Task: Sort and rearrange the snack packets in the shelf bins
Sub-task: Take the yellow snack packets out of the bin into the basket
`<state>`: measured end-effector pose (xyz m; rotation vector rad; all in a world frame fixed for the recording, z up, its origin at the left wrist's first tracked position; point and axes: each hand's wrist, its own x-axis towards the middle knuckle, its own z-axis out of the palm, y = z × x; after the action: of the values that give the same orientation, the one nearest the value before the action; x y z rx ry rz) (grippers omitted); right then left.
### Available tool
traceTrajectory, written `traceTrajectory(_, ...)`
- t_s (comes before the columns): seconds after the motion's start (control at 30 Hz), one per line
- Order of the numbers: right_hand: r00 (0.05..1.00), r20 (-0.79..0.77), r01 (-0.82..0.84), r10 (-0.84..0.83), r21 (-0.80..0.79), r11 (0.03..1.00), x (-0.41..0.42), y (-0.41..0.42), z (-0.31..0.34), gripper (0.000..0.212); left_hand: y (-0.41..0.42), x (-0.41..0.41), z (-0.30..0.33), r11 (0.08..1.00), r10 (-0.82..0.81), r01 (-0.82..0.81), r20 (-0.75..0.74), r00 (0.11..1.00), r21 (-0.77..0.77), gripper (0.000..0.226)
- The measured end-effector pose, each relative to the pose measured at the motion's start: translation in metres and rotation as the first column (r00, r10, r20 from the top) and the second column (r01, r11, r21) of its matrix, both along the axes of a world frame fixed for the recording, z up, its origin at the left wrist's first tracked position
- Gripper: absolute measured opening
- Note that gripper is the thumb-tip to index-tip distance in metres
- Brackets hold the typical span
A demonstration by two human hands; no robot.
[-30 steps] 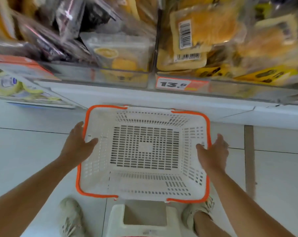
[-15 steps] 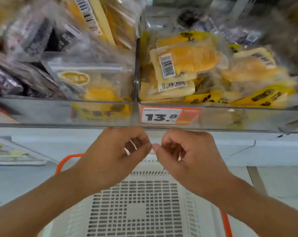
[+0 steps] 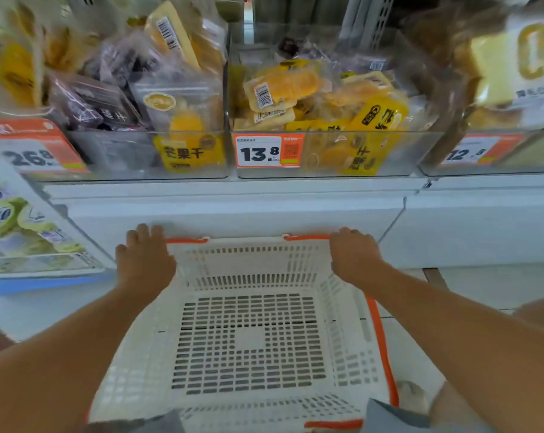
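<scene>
A white slotted basket (image 3: pixel 248 270) with an orange rim sits low in front of me, with nothing in it. My left hand (image 3: pixel 144 260) grips its far left corner and my right hand (image 3: pixel 353 256) grips its far right corner. Above, clear shelf bins hold snack packets. The middle bin (image 3: pixel 326 164) carries yellow mango packets (image 3: pixel 283 89) behind a 13.8 price tag (image 3: pixel 269 150). In the left bin (image 3: pixel 114 160) lie dark purple packets (image 3: pixel 89 101) and a yellow-labelled packet (image 3: pixel 186 132).
A right bin (image 3: pixel 495 157) with pale yellow packets has a 12.8 tag. A 26.8 tag (image 3: pixel 36 151) and a green-printed box (image 3: pixel 20 232) are at the left. The white shelf base (image 3: pixel 233 204) runs right behind the basket. My knees are at the bottom edge.
My hands left the basket's sides, met under the 13.8 tag half a second ago, then dropped and spread onto the basket's far corners. The view has tilted toward the bins.
</scene>
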<state>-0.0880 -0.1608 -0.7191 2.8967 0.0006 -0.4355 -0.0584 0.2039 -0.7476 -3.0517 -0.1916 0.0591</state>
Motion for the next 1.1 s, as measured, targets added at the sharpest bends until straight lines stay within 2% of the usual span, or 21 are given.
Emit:
traceTrajectory(0.03,0.997,0.061,0.049,-0.049,0.004,0.999,-0.006,-0.015,-0.011,0.048,0.019,-0.002,-0.008,0.981,0.19,-0.19,0.018,0.982,-0.032,0.076)
traceTrajectory(0.07,0.988,0.097,0.118,-0.121,0.034,0.992,-0.011,-0.027,-0.018,0.057,0.036,-0.004,-0.017,0.923,0.371,-0.375,-0.059,0.927,-0.085,0.086)
traceTrajectory(0.1,0.973,0.071,0.213,-0.221,0.106,0.971,-0.014,-0.036,-0.022,0.061,0.044,-0.005,-0.021,0.856,0.475,-0.503,-0.203,0.856,-0.119,0.09)
traceTrajectory(0.17,0.916,-0.176,0.4,-0.361,0.304,0.865,-0.016,-0.048,-0.026,0.049,0.046,-0.003,-0.027,0.732,0.475,-0.623,-0.448,0.757,-0.278,0.07)
traceTrajectory(0.23,0.857,-0.349,0.501,-0.38,0.391,0.772,-0.014,-0.056,-0.028,0.027,0.033,-0.004,-0.023,0.684,0.419,-0.612,-0.473,0.775,-0.397,0.039)
traceTrajectory(0.3,0.871,-0.316,0.47,-0.377,0.311,0.826,-0.013,-0.067,-0.022,0.017,0.018,-0.002,-0.024,0.701,0.367,-0.571,-0.47,0.803,-0.427,0.026)
traceTrajectory(0.4,0.879,-0.215,0.453,-0.425,0.103,0.886,-0.016,-0.104,-0.02,0.025,-0.017,-0.004,-0.022,0.707,0.161,-0.494,-0.565,0.809,-0.505,0.022)
traceTrajectory(0.47,0.87,-0.224,0.458,-0.44,0.038,0.888,-0.017,-0.131,-0.027,0.028,-0.028,-0.006,-0.02,0.796,0.045,-0.367,-0.557,0.829,-0.482,0.031)
traceTrajectory(0.53,0.857,-0.271,0.46,-0.438,0.021,0.888,-0.019,-0.137,-0.022,0.026,-0.031,-0.006,-0.01,0.94,-0.031,-0.147,-0.507,0.862,-0.309,0.04)
traceTrajectory(0.57,0.863,-0.292,0.438,-0.413,0.023,0.899,-0.017,-0.131,-0.012,0.028,-0.035,-0.004,0.004,0.974,-0.06,-0.055,-0.48,0.875,-0.222,0.044)
traceTrajectory(0.63,0.906,-0.275,0.364,-0.323,0.113,0.925,0.0,-0.113,0.025,0.044,-0.054,0.007,0.049,0.974,-0.166,0.095,-0.359,0.918,-0.205,0.046)
traceTrajectory(0.67,0.944,-0.198,0.308,-0.263,0.248,0.919,0.009,-0.1,0.053,0.05,-0.069,0.013,0.079,0.946,-0.267,0.201,-0.258,0.929,-0.255,0.041)
traceTrajectory(0.7,0.977,-0.059,0.211,-0.206,0.446,0.87,0.017,-0.088,0.083,0.045,-0.086,0.017,0.112,0.896,-0.379,0.332,-0.122,0.917,-0.294,0.031)
traceTrajectory(0.73,0.981,0.125,0.04,-0.151,0.626,0.779,0.021,-0.076,0.115,0.032,-0.103,0.018,0.144,0.835,-0.482,0.471,0.034,0.876,-0.285,0.024)
traceTrajectory(0.77,0.937,0.339,-0.179,-0.088,0.678,0.713,0.02,-0.064,0.146,0.019,-0.118,0.016,0.177,0.784,-0.551,0.58,0.181,0.814,-0.223,0.019)
traceTrajectory(0.8,0.861,0.508,-0.359,-0.011,0.624,0.694,0.019,-0.054,0.17,0.013,-0.128,0.015,0.203,0.742,-0.591,0.651,0.304,0.747,-0.16,0.015)
traceTrajectory(0.87,0.755,0.629,-0.494,0.185,0.361,0.791,0.023,-0.043,0.19,0.024,-0.135,0.019,0.227,0.699,-0.625,0.711,0.421,0.657,-0.073,0.024)
traceTrajectory(0.93,0.775,0.576,-0.41,0.259,0.147,0.9,0.029,-0.043,0.182,0.035,-0.128,0.032,0.217,0.719,-0.651,0.694,0.385,0.654,0.036,0.04)
traceTrajectory(1.0,0.757,0.57,-0.379,0.319,-0.014,0.925,0.039,-0.045,0.165,0.025,-0.12,0.046,0.193,0.71,-0.695,0.679,0.347,0.63,0.187,0.047)
traceTrajectory(1.07,0.734,0.587,-0.371,0.341,-0.073,0.926,0.049,-0.045,0.166,0.01,-0.117,0.058,0.183,0.701,-0.705,0.681,0.35,0.617,0.212,0.051)
traceTrajectory(1.1,0.759,0.573,-0.343,0.309,-0.052,0.938,0.053,-0.045,0.173,0.008,-0.117,0.061,0.186,0.695,-0.703,0.691,0.384,0.598,0.197,0.049)
